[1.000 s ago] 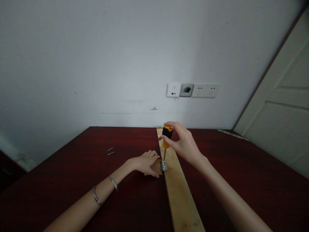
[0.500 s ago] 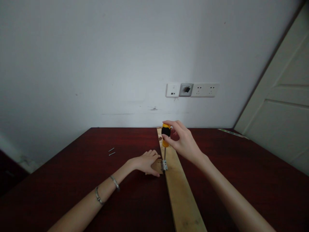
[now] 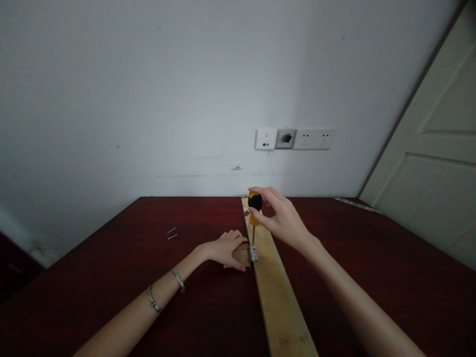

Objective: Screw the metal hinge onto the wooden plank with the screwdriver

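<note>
My right hand [image 3: 278,214] grips the yellow and black handle of a screwdriver [image 3: 255,203], which stands nearly upright. Its tip meets a small metal hinge [image 3: 253,253] lying on the left edge of a long wooden board [image 3: 278,292]. Against the board's left side lies a small brown wooden piece [image 3: 241,255], and the hinge reaches over to it. My left hand [image 3: 226,249] holds this piece down, thumb at its near edge and fingers at its far side. Whether a screw sits under the screwdriver tip is too small to make out.
Two loose screws [image 3: 172,233] lie on the dark red table [image 3: 111,267], left of my left hand. Behind the table rises a white wall with sockets [image 3: 311,139]. A thin pale strip [image 3: 357,205] lies at the far right edge, near a white door [image 3: 439,148].
The screwdriver handle has turned slightly in my right hand, and that hand sits a touch lower. My left hand, the wooden piece and the board stay in place.
</note>
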A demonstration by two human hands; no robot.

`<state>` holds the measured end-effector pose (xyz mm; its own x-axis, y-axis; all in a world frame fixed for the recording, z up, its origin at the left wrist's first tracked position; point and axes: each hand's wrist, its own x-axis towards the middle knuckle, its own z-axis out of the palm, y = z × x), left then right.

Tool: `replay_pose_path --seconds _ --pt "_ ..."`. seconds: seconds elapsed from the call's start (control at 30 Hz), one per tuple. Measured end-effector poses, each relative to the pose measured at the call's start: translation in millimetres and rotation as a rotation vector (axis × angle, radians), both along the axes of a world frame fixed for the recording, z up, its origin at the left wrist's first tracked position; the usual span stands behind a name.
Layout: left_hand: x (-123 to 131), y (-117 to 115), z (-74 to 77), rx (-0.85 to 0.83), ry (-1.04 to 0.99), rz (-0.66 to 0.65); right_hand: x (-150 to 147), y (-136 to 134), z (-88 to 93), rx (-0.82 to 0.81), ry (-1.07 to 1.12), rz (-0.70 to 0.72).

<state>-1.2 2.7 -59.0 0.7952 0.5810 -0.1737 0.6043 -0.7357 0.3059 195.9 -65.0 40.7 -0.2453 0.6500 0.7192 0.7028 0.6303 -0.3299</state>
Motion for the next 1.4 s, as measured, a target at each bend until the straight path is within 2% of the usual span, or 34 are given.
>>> replay_pose_path --seconds 0.3,0.7,1.0,1.23,1.4 --pt "-1.5 2.2 -4.2 -0.021 -0.031 0.010 0.7 4.6 -4.3 0.036 0.026 0.014" --pt "-1.5 2.8 -3.7 -0.038 -0.034 0.017 0.2 2.8 -3.8 -0.008 0.047 -0.034" --pt "-1.7 3.0 -4.0 -0.030 -0.034 0.009 0.6 3.9 -4.0 0.012 0.048 0.016" --pt "-1.8 5.3 -8.2 -0.010 -0.044 0.008 -1.5 2.3 -4.2 -0.054 0.028 -0.055" --pt "-2.1 5.5 -9.1 -0.020 -0.061 0.007 -1.9 3.4 -5.4 -0.043 0.018 -0.039"
